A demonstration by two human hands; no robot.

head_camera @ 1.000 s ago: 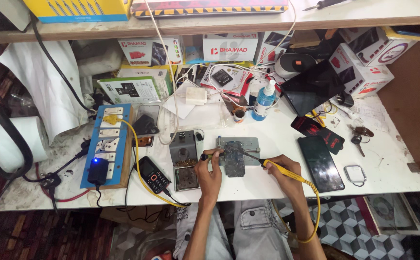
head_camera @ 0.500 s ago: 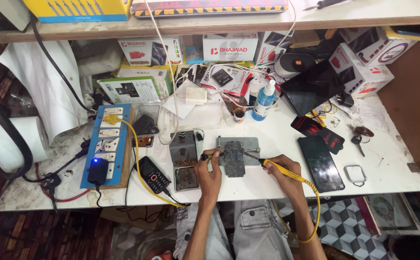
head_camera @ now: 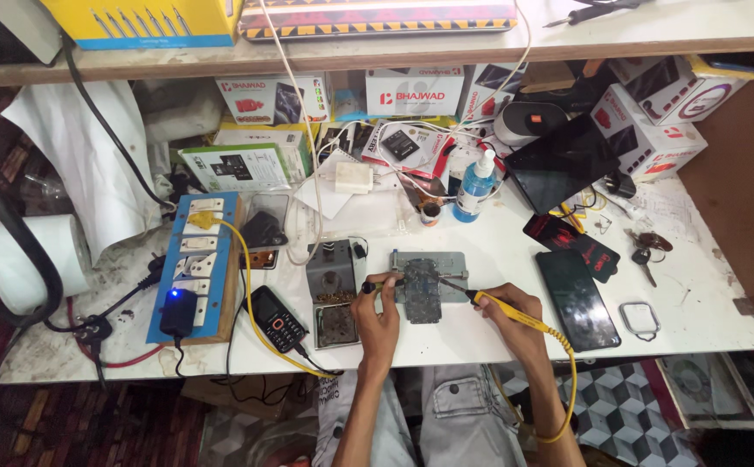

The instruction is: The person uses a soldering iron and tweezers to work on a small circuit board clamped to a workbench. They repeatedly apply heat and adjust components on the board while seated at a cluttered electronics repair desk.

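While the person sits at the white surface [head_camera: 498, 329], both hands work over a dismantled phone [head_camera: 422, 290] clamped in a grey metal holder [head_camera: 456, 264] near the front edge, roughly at the middle. The right hand [head_camera: 505, 310] has its fingers closed around a yellow-handled soldering iron [head_camera: 506, 313], whose thin tip slants up and left to the phone; its yellow cord [head_camera: 567, 380] loops down past the wrist. The left hand [head_camera: 378, 310] pinches a slim tool with a yellow-green shaft [head_camera: 383, 284] between thumb and fingers, its point at the phone's left side; whether it touches cannot be told.

Just left of the left hand stands a small grey soldering stand [head_camera: 332, 290]; beyond it lies a black keypad phone [head_camera: 277, 318], then a blue switchboard [head_camera: 193, 259] with a yellow plug. Right of the right hand a black smartphone [head_camera: 577, 298] lies face up, with keys [head_camera: 645, 251] further right. Behind the holder stand a blue spray bottle [head_camera: 476, 186] and a dark tablet [head_camera: 563, 163], among cartons [head_camera: 416, 91] against the back.
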